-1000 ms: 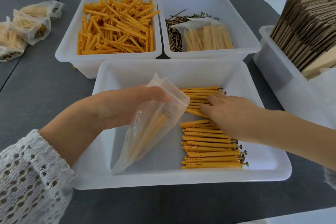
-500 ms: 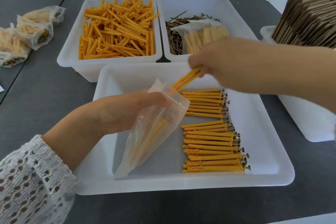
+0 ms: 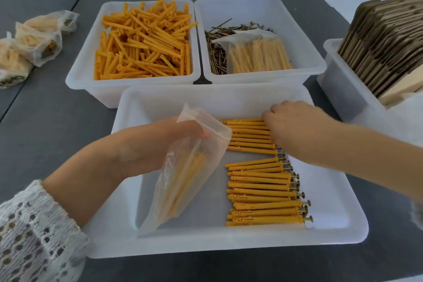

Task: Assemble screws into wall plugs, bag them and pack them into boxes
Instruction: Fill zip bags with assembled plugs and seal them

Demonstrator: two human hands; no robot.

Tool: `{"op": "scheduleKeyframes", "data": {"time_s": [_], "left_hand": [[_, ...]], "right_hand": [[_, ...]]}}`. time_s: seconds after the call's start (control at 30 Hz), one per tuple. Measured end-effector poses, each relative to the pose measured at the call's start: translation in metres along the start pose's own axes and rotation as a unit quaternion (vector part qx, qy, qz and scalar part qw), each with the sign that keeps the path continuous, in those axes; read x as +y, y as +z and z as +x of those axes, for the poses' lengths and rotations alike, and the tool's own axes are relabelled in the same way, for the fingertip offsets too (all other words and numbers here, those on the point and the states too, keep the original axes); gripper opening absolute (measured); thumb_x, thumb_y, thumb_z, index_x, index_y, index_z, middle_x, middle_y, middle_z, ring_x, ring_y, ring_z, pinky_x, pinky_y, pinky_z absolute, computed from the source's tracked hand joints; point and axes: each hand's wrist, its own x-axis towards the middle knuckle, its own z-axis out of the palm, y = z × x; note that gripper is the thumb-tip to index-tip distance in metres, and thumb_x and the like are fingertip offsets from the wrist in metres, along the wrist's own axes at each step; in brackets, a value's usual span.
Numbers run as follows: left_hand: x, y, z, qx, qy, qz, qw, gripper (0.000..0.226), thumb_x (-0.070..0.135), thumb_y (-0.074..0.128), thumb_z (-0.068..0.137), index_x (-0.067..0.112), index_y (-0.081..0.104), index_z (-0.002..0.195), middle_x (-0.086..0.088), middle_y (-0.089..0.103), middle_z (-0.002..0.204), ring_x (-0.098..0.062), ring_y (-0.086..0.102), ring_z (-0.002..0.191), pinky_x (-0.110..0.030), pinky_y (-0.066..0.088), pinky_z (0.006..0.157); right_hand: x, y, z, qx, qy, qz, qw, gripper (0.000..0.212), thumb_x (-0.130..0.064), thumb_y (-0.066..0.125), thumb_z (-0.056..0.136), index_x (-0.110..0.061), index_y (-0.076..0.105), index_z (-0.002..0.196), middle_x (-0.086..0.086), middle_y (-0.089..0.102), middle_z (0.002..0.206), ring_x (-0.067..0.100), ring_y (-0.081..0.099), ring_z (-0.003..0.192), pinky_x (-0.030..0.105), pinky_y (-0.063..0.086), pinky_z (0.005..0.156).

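My left hand (image 3: 146,144) grips the mouth of a clear plastic bag (image 3: 183,181) that hangs tilted into the front white tray (image 3: 229,245). Several orange plugs with screws lie inside the bag. A row of assembled plugs (image 3: 261,192) lies on the tray floor to the right of the bag, screw heads pointing right. My right hand (image 3: 297,128) is down on the far end of that row, fingers curled over the top few plugs; the fingertips are hidden under the hand.
Behind the tray stand a bin of loose orange plugs (image 3: 144,41) and a bin of screws (image 3: 217,52) with a filled bag (image 3: 256,52) on top. Filled bags (image 3: 39,39) lie at far left. Flat cardboard boxes (image 3: 384,41) stand in a bin at right.
My right hand carried a few plugs up to the bag mouth, then came back down onto the far end of the row. The bag holds more plugs than before.
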Motion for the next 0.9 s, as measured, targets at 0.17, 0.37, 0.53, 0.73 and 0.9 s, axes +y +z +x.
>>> {"op": "scheduleKeyframes", "data": {"time_s": [0.17, 0.37, 0.53, 0.73, 0.9], "left_hand": [[-0.015, -0.009, 0.001, 0.019, 0.000, -0.047, 0.999, 0.057, 0.041, 0.076, 0.084, 0.031, 0.057, 0.136, -0.010, 0.061, 0.135, -0.034, 0.059, 0.125, -0.057, 0.044, 0.105], [-0.004, 0.005, -0.003, 0.077, -0.010, -0.008, 0.997, 0.082, 0.056, 0.090, 0.053, 0.028, 0.065, 0.126, -0.007, 0.068, 0.125, -0.031, 0.064, 0.117, -0.057, 0.047, 0.102], [-0.001, 0.011, -0.008, 0.066, 0.024, -0.036, 0.997, 0.073, 0.051, 0.087, 0.061, 0.027, 0.065, 0.126, -0.008, 0.068, 0.124, -0.029, 0.065, 0.116, -0.051, 0.050, 0.100], [0.001, 0.013, -0.010, 0.061, 0.035, -0.043, 0.997, 0.070, 0.050, 0.087, 0.061, 0.027, 0.067, 0.124, -0.008, 0.068, 0.125, -0.029, 0.065, 0.116, -0.050, 0.052, 0.099], [0.005, 0.016, -0.013, 0.051, 0.056, 0.004, 0.997, 0.065, 0.061, 0.084, 0.060, 0.038, 0.068, 0.119, 0.003, 0.070, 0.122, -0.021, 0.066, 0.116, -0.051, 0.048, 0.104]], "right_hand": [[0.003, 0.016, 0.013, 0.087, -0.023, -0.084, 0.992, 0.031, -0.039, 0.062, 0.091, -0.021, 0.054, 0.114, -0.003, 0.056, 0.101, 0.022, 0.054, 0.105, 0.043, 0.029, 0.100], [0.012, 0.010, 0.022, 0.077, -0.056, -0.031, 0.995, 0.016, -0.031, 0.053, 0.098, -0.027, 0.039, 0.092, -0.009, 0.052, 0.086, 0.018, 0.046, 0.083, 0.043, 0.023, 0.096], [0.018, 0.005, 0.027, 0.072, -0.094, -0.061, 0.991, 0.009, -0.035, 0.041, 0.102, -0.029, 0.047, 0.106, -0.009, 0.046, 0.089, 0.018, 0.051, 0.091, 0.043, 0.022, 0.096], [0.028, -0.005, 0.023, 0.077, -0.090, 0.028, 0.993, 0.015, -0.022, 0.041, 0.103, -0.031, 0.034, 0.094, -0.013, 0.038, 0.066, 0.003, 0.034, 0.057, 0.023, 0.032, 0.070], [0.053, -0.046, 0.009, 0.081, -0.035, 0.098, 0.991, 0.028, -0.002, 0.042, 0.098, -0.027, 0.040, 0.086, -0.004, 0.041, 0.063, 0.009, 0.037, 0.051, 0.016, 0.034, 0.042]]}}
